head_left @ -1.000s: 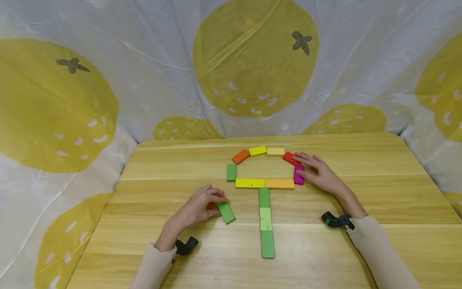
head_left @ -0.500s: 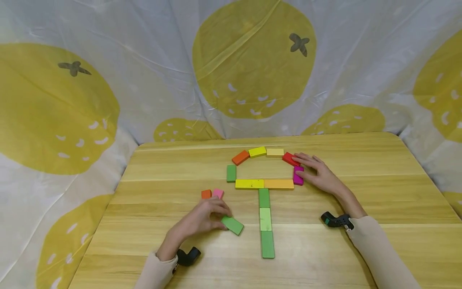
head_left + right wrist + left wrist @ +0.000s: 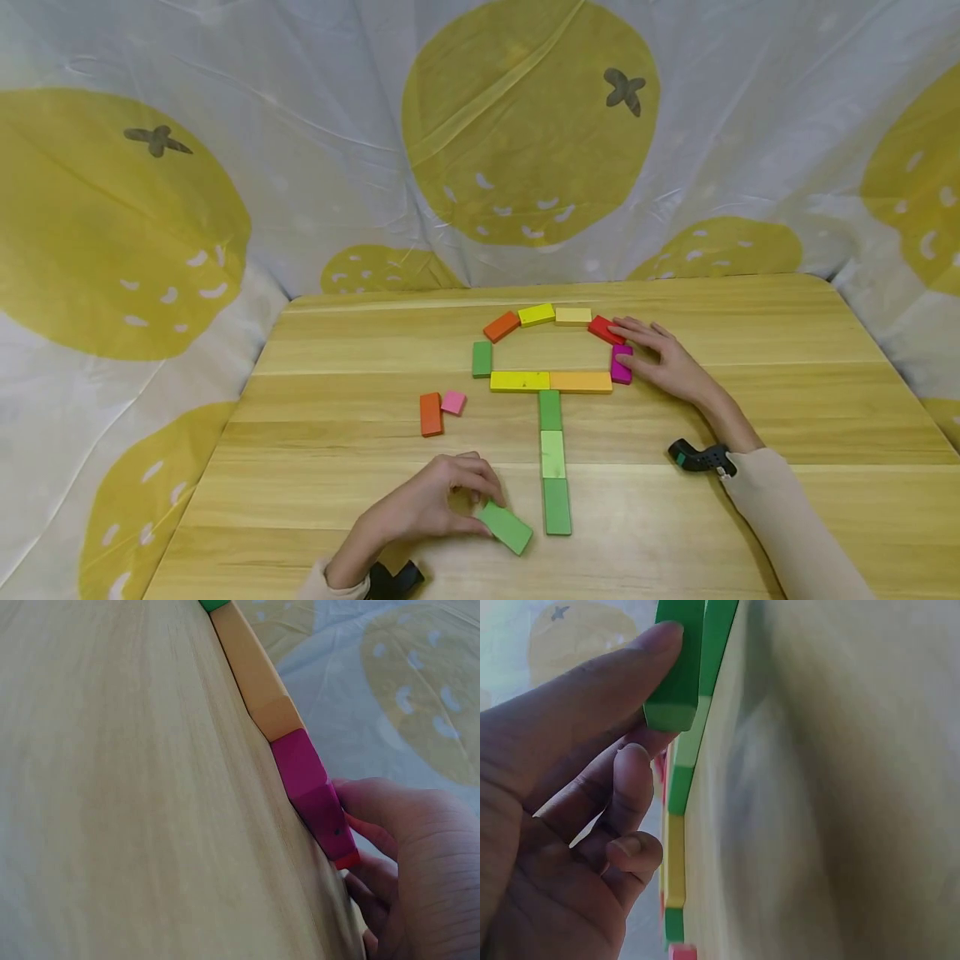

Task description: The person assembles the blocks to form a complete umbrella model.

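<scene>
My left hand (image 3: pixel 438 500) pinches one end of a green block (image 3: pixel 506 527) between thumb and fingertips, low over the table to the left of a column of green blocks (image 3: pixel 557 506). In the left wrist view the thumb lies along the held block's near face. My right hand (image 3: pixel 663 362) rests at the far right of an arch of coloured blocks. Its thumb touches the purple block (image 3: pixel 622 364), and its outstretched fingers lie on the red block (image 3: pixel 603 328). In the right wrist view the purple block (image 3: pixel 307 787) meets an orange block (image 3: pixel 255 671).
A yellow block (image 3: pixel 519 381) and the orange block form a bar above the column. The arch continues with cream (image 3: pixel 573 317), yellow, orange and green (image 3: pixel 482 359) blocks. A loose orange-red block (image 3: pixel 431 414) and a small pink block (image 3: pixel 453 402) lie to the left.
My left hand has moved toward me and right with the green block, away from the orange-red and pink blocks, which are now uncovered. The right hand has stayed in place.
</scene>
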Demonstrator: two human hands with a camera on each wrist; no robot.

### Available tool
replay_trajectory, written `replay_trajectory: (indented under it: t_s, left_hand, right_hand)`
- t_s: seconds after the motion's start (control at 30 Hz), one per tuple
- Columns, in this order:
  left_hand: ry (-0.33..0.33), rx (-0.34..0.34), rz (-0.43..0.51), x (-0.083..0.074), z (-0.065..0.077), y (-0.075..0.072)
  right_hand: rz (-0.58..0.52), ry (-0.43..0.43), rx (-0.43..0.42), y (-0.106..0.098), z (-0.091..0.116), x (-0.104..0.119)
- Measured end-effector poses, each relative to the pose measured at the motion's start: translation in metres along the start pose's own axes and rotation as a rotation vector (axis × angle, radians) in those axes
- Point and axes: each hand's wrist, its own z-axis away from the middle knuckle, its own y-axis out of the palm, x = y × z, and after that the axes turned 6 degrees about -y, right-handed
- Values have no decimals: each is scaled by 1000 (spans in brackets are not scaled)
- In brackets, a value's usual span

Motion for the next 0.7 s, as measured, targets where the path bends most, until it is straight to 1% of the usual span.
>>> replay_trajectory:
  t_s: [0.13,0.27,0.37,0.53,0.7]
  left_hand:
    - [12,37,-16,-4,-3,10]
    - [26,59,-34,-7,-6,17]
    - [43,63,-59,-8,-8,22]
    - [48,57,-90,-8,-11,27]
    - [48,49,-85,-9,-14,30]
  right_hand:
    - [1,-2,0,0,0,-1]
    - [-2,-3,1,1,0,0]
    - [-2,-4,-1,1,0,0]
    - [-1,-6,-4,1,0,0]
    - [1,-5,-7,1,0,-1]
